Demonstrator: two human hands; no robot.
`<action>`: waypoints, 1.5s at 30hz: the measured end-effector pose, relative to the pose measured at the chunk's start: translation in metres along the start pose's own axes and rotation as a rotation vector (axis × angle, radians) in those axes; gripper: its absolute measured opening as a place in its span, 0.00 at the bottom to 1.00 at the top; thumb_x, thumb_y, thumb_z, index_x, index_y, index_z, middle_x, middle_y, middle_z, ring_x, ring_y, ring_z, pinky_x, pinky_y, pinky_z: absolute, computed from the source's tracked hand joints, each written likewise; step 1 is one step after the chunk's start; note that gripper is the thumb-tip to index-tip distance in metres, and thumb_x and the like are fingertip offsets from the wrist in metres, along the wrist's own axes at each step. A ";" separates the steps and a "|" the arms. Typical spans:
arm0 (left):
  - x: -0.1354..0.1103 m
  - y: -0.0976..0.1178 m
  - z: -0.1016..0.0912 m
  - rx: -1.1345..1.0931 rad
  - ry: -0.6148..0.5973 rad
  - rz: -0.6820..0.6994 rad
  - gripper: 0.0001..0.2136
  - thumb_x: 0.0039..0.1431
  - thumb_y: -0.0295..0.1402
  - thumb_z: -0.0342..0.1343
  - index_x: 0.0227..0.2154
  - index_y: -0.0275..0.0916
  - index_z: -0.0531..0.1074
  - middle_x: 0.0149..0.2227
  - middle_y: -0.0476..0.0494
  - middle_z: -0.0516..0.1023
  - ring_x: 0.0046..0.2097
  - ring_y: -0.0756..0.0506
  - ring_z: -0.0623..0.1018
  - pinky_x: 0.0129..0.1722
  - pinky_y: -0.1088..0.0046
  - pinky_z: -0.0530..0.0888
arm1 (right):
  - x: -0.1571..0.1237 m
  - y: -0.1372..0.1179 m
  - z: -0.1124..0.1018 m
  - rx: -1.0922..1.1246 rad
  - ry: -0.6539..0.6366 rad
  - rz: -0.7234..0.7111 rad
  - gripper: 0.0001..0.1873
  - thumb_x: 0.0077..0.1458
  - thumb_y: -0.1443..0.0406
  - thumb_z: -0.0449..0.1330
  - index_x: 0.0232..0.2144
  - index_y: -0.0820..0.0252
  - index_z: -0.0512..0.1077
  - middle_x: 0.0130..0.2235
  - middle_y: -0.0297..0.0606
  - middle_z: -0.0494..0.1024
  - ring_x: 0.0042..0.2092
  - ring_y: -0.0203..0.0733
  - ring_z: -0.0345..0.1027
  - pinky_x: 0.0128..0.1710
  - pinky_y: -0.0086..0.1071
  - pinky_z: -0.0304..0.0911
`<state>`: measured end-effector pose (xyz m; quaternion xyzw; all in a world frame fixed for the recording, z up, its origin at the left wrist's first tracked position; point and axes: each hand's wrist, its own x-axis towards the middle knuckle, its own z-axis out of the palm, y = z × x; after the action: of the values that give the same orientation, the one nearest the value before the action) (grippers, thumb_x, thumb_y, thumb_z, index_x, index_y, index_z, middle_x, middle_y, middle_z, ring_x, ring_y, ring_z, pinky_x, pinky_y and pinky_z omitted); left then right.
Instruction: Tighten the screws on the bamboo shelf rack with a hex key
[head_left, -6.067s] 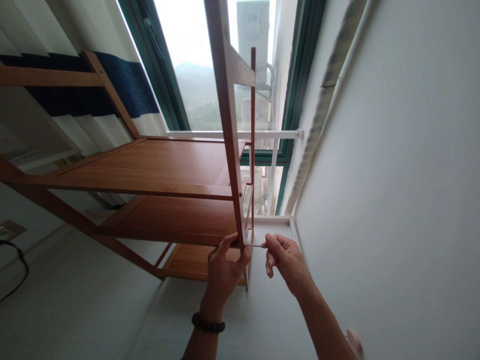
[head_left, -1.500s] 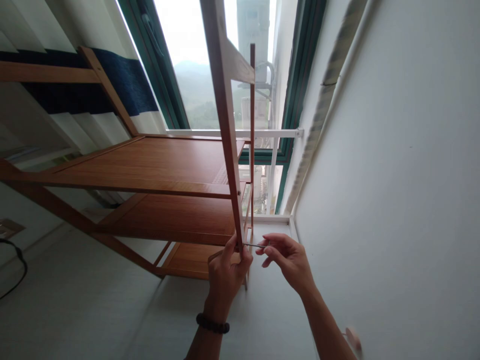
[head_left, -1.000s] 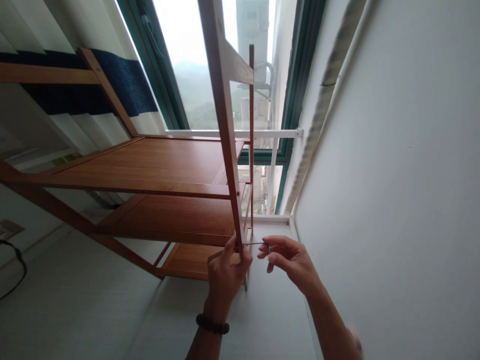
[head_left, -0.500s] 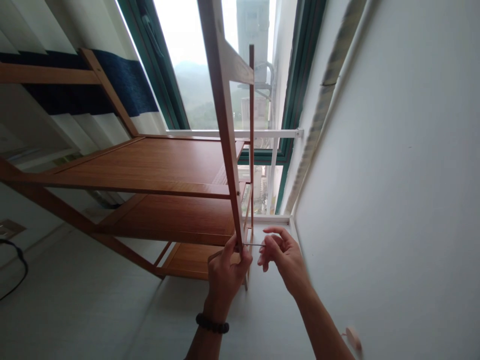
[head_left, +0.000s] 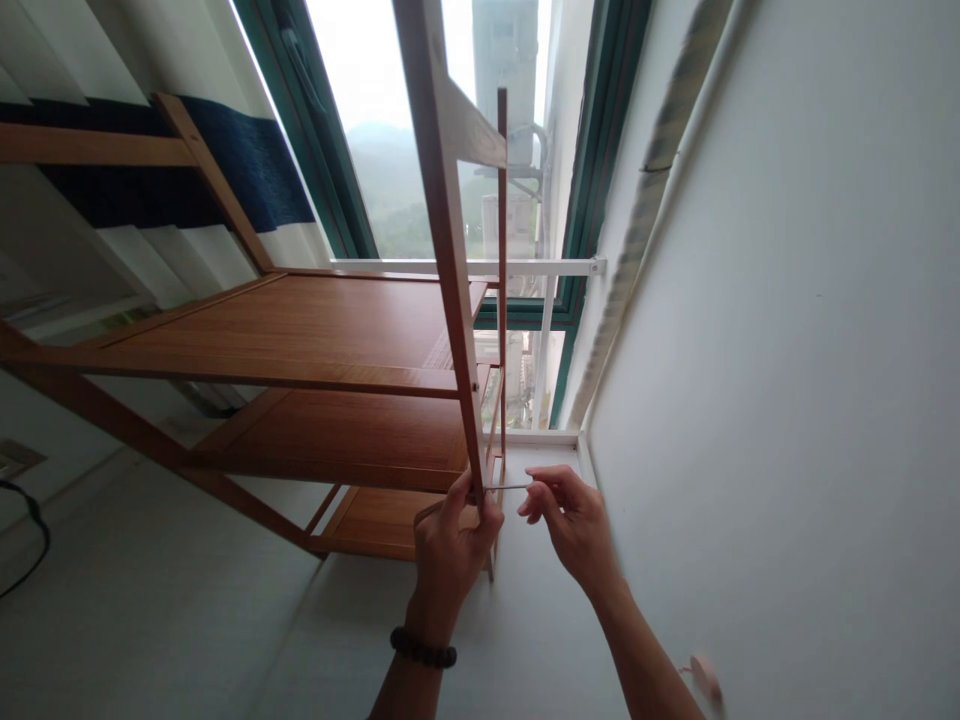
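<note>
A brown wooden shelf rack [head_left: 330, 375] with several tiers stands by the window, its near upright post [head_left: 448, 250] rising through the middle of the view. My left hand [head_left: 448, 545], with a black bead bracelet at the wrist, is closed around the lower part of this post. Between the thumb and fingertips of my right hand [head_left: 571, 515] is a thin metal hex key [head_left: 508, 487]. It lies almost level, and its far end meets the post beside my left fingers. The tip itself is hidden.
A white wall [head_left: 787, 350] runs close along the right. Behind the rack are a green-framed window [head_left: 349, 200], a white rail [head_left: 547, 268] and a striped curtain [head_left: 247, 170]. A black cable [head_left: 41, 530] hangs at the left; a pale round object [head_left: 705, 678] is low on the right.
My right hand's fingers have shifted and bent in closer around the hex key's end. My left hand keeps its grip on the post, and the rack stays in place.
</note>
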<state>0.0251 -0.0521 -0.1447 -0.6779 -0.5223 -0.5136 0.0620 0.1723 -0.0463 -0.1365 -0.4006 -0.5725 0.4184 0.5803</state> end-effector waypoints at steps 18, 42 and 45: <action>0.001 0.001 -0.001 -0.021 -0.004 -0.004 0.12 0.52 0.30 0.53 0.41 0.37 0.69 0.26 0.48 0.79 0.27 0.49 0.79 0.31 0.77 0.75 | 0.004 -0.001 -0.021 0.258 -0.308 0.123 0.14 0.44 0.67 0.65 0.38 0.58 0.74 0.37 0.40 0.78 0.39 0.43 0.72 0.37 0.38 0.70; -0.004 -0.001 0.001 -0.117 -0.026 -0.099 0.22 0.52 0.31 0.54 0.51 0.38 0.61 0.31 0.47 0.80 0.30 0.48 0.79 0.30 0.77 0.76 | 0.001 -0.001 0.001 0.402 -0.098 0.212 0.15 0.48 0.61 0.62 0.39 0.59 0.71 0.26 0.35 0.76 0.30 0.40 0.73 0.22 0.30 0.68; -0.007 -0.001 0.003 -0.176 -0.046 -0.171 0.28 0.53 0.32 0.54 0.56 0.38 0.52 0.33 0.46 0.80 0.31 0.48 0.80 0.30 0.76 0.76 | 0.001 0.002 -0.003 0.318 -0.103 0.144 0.15 0.48 0.63 0.62 0.40 0.57 0.72 0.28 0.35 0.77 0.32 0.42 0.74 0.24 0.32 0.70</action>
<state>0.0264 -0.0547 -0.1521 -0.6454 -0.5323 -0.5452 -0.0539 0.1753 -0.0445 -0.1379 -0.3219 -0.4981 0.5640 0.5746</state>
